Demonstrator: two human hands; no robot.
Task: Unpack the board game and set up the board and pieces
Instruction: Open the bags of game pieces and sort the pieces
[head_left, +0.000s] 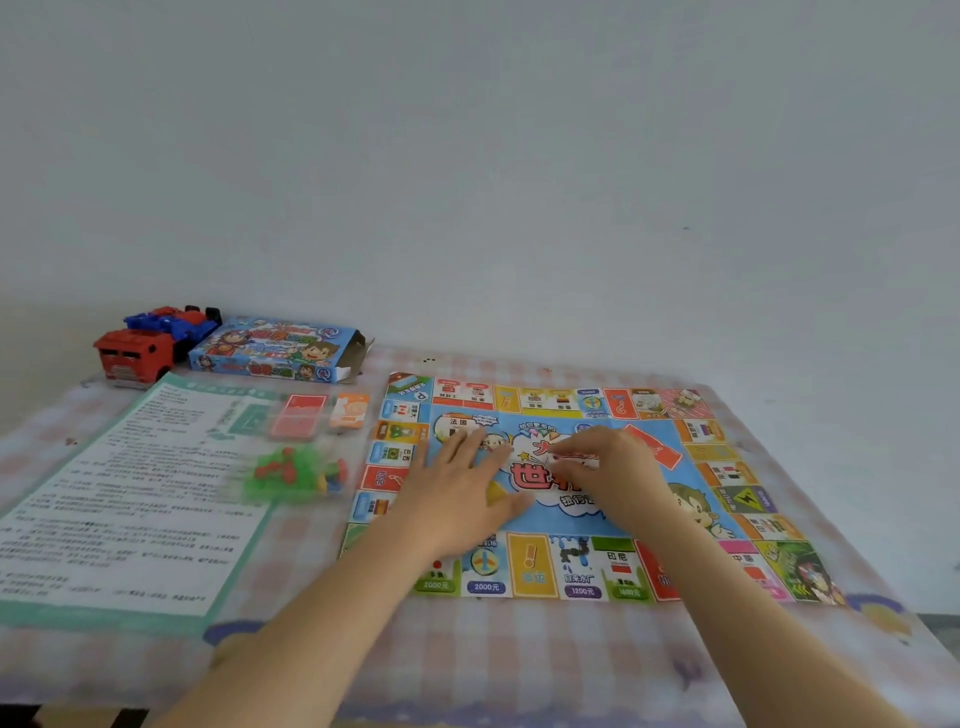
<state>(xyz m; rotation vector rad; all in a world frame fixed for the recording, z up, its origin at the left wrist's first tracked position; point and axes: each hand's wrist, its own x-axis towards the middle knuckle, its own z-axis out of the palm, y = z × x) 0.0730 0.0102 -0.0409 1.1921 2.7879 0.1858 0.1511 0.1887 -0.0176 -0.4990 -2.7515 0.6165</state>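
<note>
The colourful paper game board (727, 499) lies unfolded on the right half of the table. My left hand (462, 493) rests flat on its centre-left, fingers straight and spread. My right hand (608, 467) is over the board's middle with bent fingers, tips down at the printed title; blur hides whether it pinches anything. The open blue game box (270, 351) lies at the back left. On the rule sheet (124, 499) sit a clear packet of red cards (298, 415), an orange card packet (350, 410) and a bag of green and red plastic pieces (291, 473).
A red toy truck (137, 356) and a blue and red toy (174, 319) stand at the back left, beside the box. A pale checked cloth (467, 649) covers the table. A plain wall rises right behind it. The table's right edge runs near the board's right corner.
</note>
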